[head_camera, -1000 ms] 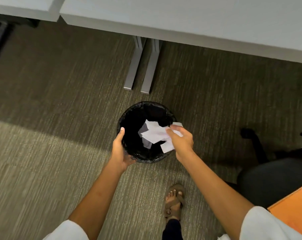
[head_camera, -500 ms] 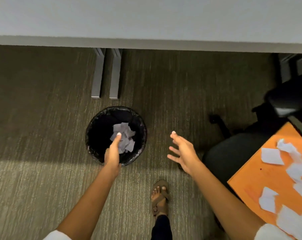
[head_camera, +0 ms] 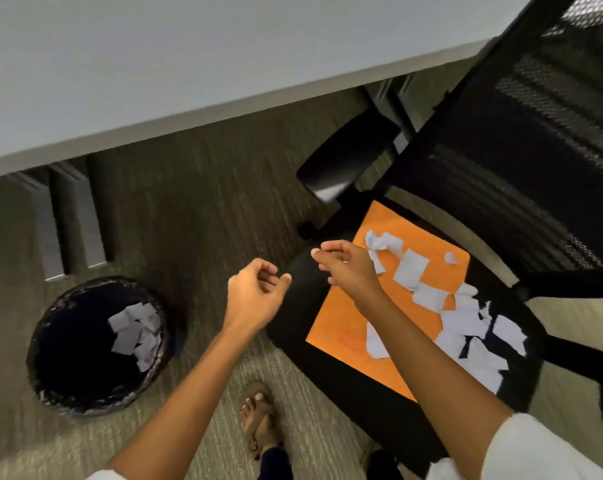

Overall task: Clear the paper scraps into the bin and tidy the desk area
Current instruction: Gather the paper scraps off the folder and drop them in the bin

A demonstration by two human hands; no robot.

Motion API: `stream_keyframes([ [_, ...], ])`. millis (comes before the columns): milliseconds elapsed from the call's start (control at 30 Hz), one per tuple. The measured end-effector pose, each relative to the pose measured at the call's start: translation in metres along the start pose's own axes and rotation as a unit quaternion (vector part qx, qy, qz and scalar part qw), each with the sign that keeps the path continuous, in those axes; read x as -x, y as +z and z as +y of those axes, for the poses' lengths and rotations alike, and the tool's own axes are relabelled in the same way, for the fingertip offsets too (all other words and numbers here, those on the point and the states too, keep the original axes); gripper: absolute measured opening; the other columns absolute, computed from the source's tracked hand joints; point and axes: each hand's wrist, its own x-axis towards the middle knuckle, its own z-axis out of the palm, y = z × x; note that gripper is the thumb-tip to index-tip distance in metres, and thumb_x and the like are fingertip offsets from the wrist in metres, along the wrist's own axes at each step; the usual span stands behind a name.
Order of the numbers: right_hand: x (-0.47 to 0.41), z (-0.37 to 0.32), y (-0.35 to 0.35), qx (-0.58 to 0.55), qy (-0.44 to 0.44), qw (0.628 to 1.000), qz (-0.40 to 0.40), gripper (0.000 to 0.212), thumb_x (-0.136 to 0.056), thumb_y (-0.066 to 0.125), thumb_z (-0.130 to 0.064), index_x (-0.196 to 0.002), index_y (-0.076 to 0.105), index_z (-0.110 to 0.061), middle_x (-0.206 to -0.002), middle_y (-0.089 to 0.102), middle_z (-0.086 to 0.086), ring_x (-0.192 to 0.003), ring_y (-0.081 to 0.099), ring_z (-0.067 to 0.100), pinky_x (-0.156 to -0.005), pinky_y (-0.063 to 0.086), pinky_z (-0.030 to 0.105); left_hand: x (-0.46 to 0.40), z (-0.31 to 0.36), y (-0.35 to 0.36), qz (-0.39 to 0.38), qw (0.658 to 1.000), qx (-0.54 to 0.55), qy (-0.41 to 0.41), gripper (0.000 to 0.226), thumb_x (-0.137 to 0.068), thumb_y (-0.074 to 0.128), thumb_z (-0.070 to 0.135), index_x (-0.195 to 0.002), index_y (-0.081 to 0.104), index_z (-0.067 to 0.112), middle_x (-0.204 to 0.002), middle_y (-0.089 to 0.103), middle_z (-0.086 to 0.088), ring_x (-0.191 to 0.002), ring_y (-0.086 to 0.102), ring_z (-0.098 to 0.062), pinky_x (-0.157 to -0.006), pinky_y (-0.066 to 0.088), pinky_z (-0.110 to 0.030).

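Observation:
A round black bin [head_camera: 50, 393] stands on the carpet at the lower left, with several white paper scraps [head_camera: 133, 332] inside it. More white scraps [head_camera: 462, 320] lie scattered over an orange folder [head_camera: 341, 327] on the seat of a black office chair [head_camera: 369, 403]. My right hand [head_camera: 348, 268] hovers over the folder's near-left edge, fingers loosely curled and holding nothing. My left hand [head_camera: 255, 296] hangs in the air between bin and chair, fingers half curled and empty.
A pale grey desk top [head_camera: 189, 57] spans the top of the view, with grey desk legs [head_camera: 68, 223] beneath it left. The chair's armrest [head_camera: 345, 161] and mesh back [head_camera: 552, 133] fill the right. My sandalled foot [head_camera: 258, 417] rests on the carpet.
My right hand dropped its scraps into the bin and swung right over the chair. My left hand let go of the bin rim and followed. The view turned right toward the chair.

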Motion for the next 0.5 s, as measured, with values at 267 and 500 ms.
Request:
stream_keyframes([
  [267, 0.017, 0.064, -0.138, 0.133, -0.013, 0.983, 0.125, 0.045, -0.076, 0.084, -0.034, -0.113, 0.067, -0.017, -0.12, 0.066, 0.001, -0.103, 0.063, 0.018, -0.081, 0.049, 0.027, 0.027, 0.039, 0.091, -0.209, 0.924, -0.296, 0.122, 0.083, -0.069, 0.082, 0.057, -0.136, 0.044, 0.025, -0.132, 0.05, 0.0, -0.115, 0.056, -0.021, -0.09, 0.055, -0.042],
  [500, 0.058, 0.159, -0.229, 0.298, 0.228, 0.912, 0.165, 0.103, -0.062, 0.088, -0.046, -0.147, 0.035, -0.02, -0.159, 0.018, 0.014, -0.143, 0.022, 0.04, -0.105, 0.039, 0.053, 0.049, 0.045, 0.168, -0.31, 0.847, -0.425, 0.079, 0.116, -0.071, 0.083, 0.052, -0.155, 0.008, 0.027, -0.159, 0.015, -0.013, -0.125, 0.054, -0.031, -0.097, 0.052, -0.041],
])
